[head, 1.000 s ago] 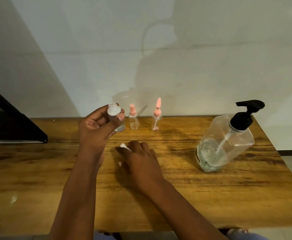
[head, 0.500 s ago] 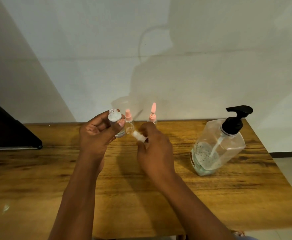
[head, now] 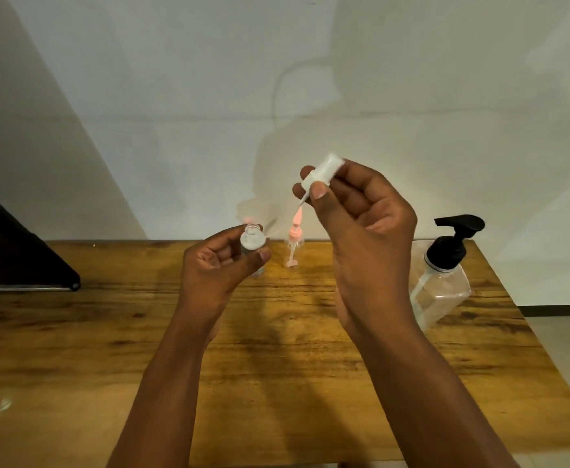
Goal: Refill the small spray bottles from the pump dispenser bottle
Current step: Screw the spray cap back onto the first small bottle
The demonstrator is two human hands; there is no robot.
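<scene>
Holding the open small spray bottle [head: 252, 239] upright in your left hand [head: 221, 265], you pinch its white spray head [head: 320, 175] in your right hand [head: 364, 231], dip tube down. Steady the neck, thread the tube in straight, then twist. The pump dispenser bottle [head: 440, 282] stands far right on the wooden table [head: 74, 349]; another pink-topped spray bottle [head: 294, 246] waits behind. No readable labels.
</scene>
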